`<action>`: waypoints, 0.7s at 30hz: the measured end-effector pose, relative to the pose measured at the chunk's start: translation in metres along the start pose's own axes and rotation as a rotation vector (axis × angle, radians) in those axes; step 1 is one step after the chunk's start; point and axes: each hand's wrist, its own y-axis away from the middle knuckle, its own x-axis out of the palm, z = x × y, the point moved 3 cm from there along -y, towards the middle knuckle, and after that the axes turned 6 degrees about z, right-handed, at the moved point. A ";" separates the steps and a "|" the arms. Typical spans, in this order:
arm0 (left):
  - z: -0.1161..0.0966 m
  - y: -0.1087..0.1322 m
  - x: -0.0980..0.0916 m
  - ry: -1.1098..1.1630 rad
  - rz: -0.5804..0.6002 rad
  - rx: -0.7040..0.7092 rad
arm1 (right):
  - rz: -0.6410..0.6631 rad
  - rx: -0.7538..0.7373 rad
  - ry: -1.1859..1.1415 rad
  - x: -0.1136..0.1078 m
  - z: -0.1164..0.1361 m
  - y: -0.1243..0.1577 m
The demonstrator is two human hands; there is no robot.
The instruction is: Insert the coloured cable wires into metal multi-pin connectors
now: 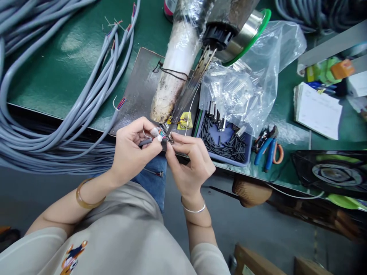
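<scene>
At the table's front edge, my left hand (133,147) pinches the end of a grey cable (145,142), with white coverings on the thumb and a fingertip. Thin coloured wires fan out from the cable to a small metal connector (166,131). My right hand (190,158) grips that connector from the other side between thumb and fingers. Just above it, the metal shaft of a soldering iron (190,89) slants down, its tip close to the connector. Beside the iron, a stained white tube (173,70) ends right over my fingers.
Bundled grey cables (71,114) cover the left side. To the right stand a blue tray (246,158) of black sleeves and connectors, a plastic bag (263,80), pliers (268,151), a paper pad (318,110) and a black fan (332,173). A solder spool (246,36) sits behind.
</scene>
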 end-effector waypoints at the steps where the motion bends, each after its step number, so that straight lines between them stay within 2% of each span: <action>1: -0.001 0.000 0.000 -0.015 -0.008 0.008 | -0.002 -0.001 0.009 0.000 0.000 -0.001; 8: -0.006 -0.001 -0.002 -0.027 0.007 -0.048 | 0.039 -0.012 0.079 -0.004 0.004 -0.002; 17: 0.006 0.001 -0.002 0.031 0.097 -0.159 | 0.104 -0.074 0.120 -0.003 0.003 0.003; 21: 0.006 0.009 0.000 0.028 0.179 -0.173 | 0.093 -0.024 0.042 -0.020 -0.002 0.016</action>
